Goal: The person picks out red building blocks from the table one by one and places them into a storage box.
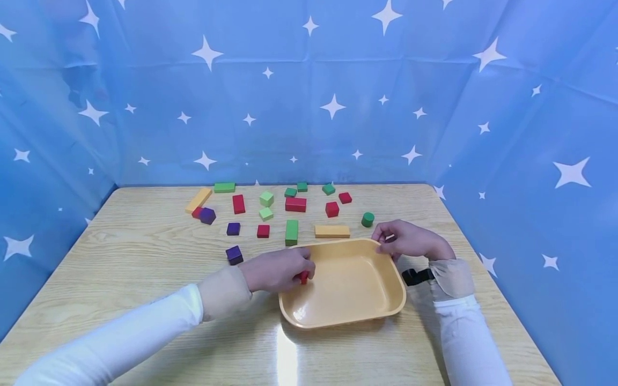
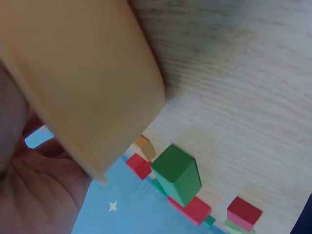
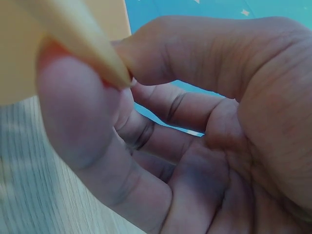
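A shallow orange-yellow plastic tray [image 1: 347, 279] sits on the table in front of the person. Over its left side the left hand [image 1: 280, 269] pinches a small red block [image 1: 303, 277], partly hidden by the fingers. In the left wrist view, the tray's outer wall [image 2: 97, 73] covers much of the left hand [image 2: 46, 180], and the block is out of sight. At the far right corner, the right hand [image 1: 410, 239] grips the tray's rim. Its thumb and fingers [image 3: 78, 107] close on that rim [image 3: 92, 44] in the right wrist view.
Behind the tray lie several wooden blocks, among them a green block [image 1: 292, 232], an orange bar [image 1: 332, 231] and a green cylinder [image 1: 368, 219]. Purple blocks [image 1: 234, 255] are left of it. A blue star-patterned curtain [image 1: 309, 107] borders the wooden table [image 1: 145, 257].
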A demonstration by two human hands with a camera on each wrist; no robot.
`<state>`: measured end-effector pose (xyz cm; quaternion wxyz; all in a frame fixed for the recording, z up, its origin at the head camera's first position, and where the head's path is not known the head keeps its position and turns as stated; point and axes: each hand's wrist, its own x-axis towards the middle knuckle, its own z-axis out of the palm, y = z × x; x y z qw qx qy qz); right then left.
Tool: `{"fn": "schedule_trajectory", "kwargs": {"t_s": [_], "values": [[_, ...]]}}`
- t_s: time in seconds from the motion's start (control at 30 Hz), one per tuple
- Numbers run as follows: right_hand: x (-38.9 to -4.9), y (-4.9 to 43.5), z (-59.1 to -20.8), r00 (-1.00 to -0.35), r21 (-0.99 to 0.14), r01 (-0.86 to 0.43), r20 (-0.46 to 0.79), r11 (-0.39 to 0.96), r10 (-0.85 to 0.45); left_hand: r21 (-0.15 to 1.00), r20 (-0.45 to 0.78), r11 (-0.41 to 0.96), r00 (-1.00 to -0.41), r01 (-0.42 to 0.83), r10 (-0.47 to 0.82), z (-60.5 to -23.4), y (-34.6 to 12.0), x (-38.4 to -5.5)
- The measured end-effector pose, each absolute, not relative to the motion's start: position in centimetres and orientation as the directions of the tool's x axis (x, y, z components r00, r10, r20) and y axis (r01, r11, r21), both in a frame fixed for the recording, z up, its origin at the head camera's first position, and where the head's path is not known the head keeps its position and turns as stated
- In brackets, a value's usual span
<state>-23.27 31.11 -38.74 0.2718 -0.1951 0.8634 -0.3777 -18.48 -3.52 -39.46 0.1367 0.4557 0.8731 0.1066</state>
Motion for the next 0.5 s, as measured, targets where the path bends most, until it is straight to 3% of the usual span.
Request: {"fn": "schedule_trajectory", "kwargs": {"t_s": [0.5], "values": [[-23.41, 31.04, -38.84, -0.782, -0.755, -0.111, -0.335, 0.646, -0.526, 0.279, -0.235, 0.602, -0.554, 0.748, 0.799, -40.13, -2.79, -18.81]]}}
